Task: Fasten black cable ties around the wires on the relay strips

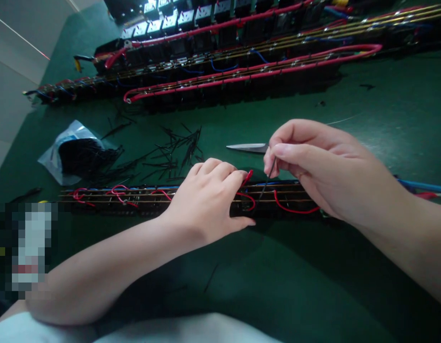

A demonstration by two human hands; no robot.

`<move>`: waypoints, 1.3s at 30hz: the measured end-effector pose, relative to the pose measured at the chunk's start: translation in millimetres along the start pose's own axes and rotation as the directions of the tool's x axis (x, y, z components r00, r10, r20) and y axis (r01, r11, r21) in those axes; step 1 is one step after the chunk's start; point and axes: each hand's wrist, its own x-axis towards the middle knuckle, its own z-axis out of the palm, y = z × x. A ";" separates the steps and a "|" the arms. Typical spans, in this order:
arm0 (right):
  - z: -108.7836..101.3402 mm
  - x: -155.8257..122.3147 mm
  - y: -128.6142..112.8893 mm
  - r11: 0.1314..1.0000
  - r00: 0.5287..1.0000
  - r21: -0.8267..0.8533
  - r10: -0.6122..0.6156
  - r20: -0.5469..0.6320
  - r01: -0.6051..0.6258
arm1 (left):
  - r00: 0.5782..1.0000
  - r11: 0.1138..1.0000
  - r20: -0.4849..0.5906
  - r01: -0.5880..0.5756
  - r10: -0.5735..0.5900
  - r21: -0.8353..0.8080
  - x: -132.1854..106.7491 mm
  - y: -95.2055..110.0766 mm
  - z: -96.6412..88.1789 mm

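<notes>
My left hand [206,202] straddles a long black strip [163,196] fitted with brass rods and red wires, fingers on its far side and thumb on its near side. A loop of red wire [249,177] rises by the fingertips. Between the thumb and index finger of my right hand [313,162] is a thin black cable tie [267,181], slanting down to the strip just right of my left hand. A pointed metal blade [246,148], likely of scissors, sticks out leftward behind the right fingers; whether that hand holds it I cannot tell.
Loose black cable ties [174,152] lie scattered beyond the strip, beside a clear plastic bag [75,152] full of them. More wired strips [213,76] with red cables and sockets stretch across the back of the green table [395,114]. A blue cable [424,186] runs off at right.
</notes>
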 end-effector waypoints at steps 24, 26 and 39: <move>3.4 1.4 -1.8 1.000 1.000 -0.002 0.005 -0.029 -0.005 | 1.000 1.000 -0.009 -0.004 0.004 0.029 -0.4 0.4 2.8; 3.5 1.1 -1.1 1.000 0.999 0.009 0.005 -0.032 -0.005 | 1.000 1.000 -0.002 -0.007 0.007 0.021 0.2 -0.3 1.9; 5.8 -0.3 -1.1 0.993 0.971 0.101 -0.033 -0.236 0.058 | 0.990 0.874 0.006 0.125 -0.138 -0.470 7.0 -14.6 -11.5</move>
